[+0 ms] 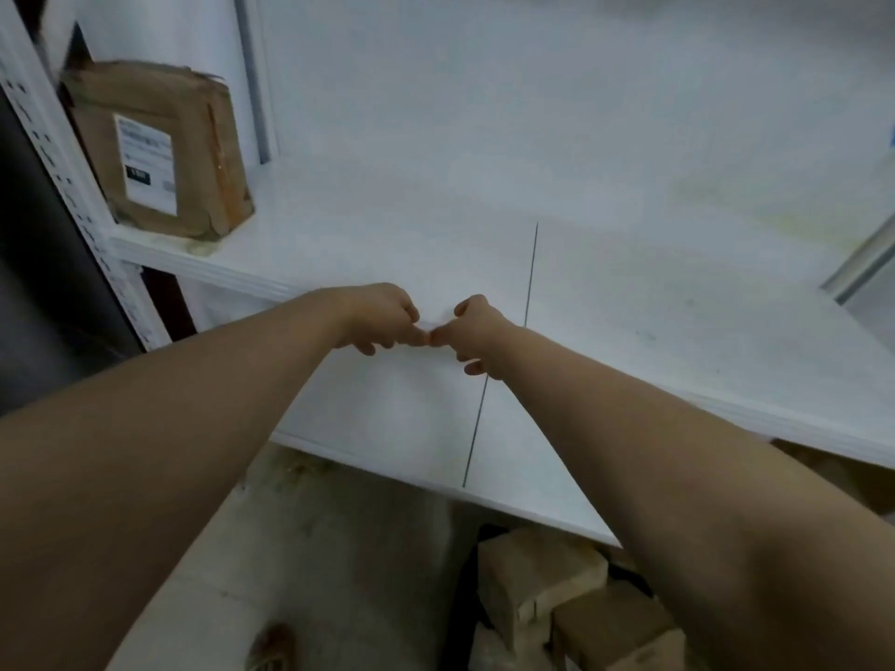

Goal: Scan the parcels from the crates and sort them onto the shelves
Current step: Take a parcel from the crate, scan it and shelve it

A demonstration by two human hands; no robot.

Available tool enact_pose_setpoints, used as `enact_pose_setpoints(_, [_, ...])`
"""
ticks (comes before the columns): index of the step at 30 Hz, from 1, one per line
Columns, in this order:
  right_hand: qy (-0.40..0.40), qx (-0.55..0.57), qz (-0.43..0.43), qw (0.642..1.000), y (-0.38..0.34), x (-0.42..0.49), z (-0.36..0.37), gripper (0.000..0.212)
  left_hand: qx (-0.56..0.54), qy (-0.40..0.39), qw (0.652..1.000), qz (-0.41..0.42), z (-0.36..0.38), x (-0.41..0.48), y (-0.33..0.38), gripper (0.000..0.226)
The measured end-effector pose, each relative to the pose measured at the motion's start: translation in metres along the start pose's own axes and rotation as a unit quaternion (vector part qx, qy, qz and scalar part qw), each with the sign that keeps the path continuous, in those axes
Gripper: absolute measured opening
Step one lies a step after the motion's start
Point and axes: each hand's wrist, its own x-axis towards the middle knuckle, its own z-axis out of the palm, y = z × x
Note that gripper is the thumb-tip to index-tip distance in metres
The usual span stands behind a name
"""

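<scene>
Head view: a crumpled brown cardboard parcel (160, 147) with a white printed label stands at the left end of the smooth white shelf (629, 293), beside the slotted upright (68, 191); the left hand (382, 317) and right hand (477, 336) meet at the shelf's front edge, fingers curled, tips touching; whether they pinch anything cannot be told; blocky tan boxes (557, 598) lie below

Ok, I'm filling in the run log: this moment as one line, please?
left hand, right hand: curled, fingertips meeting at white shelf edge; hold unclear | brown labelled cardboard parcel: back left on shelf
</scene>
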Motion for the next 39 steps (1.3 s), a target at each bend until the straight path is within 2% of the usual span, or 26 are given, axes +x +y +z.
enact_pose_setpoints(5, [-0.018,-0.002,0.045,0.999,0.074,-0.061,-0.003,0.064,0.030,-0.050,0.998,-0.007,0.080,-0.040,0.011,0.056])
enact_pose_setpoints(10, [0.014,0.016,0.054,0.998,0.107,-0.118,-0.008,0.056,0.059,-0.061,0.996,0.022,0.121,-0.082,0.015,0.052])
enact_pose_setpoints(17, [0.051,0.012,0.121,0.991,0.155,-0.212,0.028,0.061,0.074,-0.122,0.989,0.040,0.173,-0.144,-0.007,0.039])
enact_pose_setpoints(23, [0.038,0.041,0.188,0.981,0.202,-0.282,0.058,0.051,0.098,-0.182,0.977,0.055,0.230,-0.187,-0.029,0.024])
enact_pose_setpoints(28, [0.076,0.075,0.203,0.973,0.229,-0.325,0.042,0.029,0.092,-0.206,0.972,0.068,0.268,-0.207,-0.013,0.030])
enact_pose_setpoints(32, [0.101,0.087,0.213,0.968,0.252,-0.358,0.023,0.024,0.106,-0.235,0.964,0.071,0.302,-0.218,0.007,0.017])
enact_pose_setpoints(36, [0.116,0.101,0.232,0.960,0.276,-0.386,0.007,0.021,0.117,-0.267,0.953,0.088,0.336,-0.229,0.024,0.033])
enact_pose_setpoints(39, [0.132,0.124,0.256,0.950,0.294,-0.405,-0.002,0.015,0.138,-0.293,0.940,0.105,0.354,-0.238,0.037,0.031])
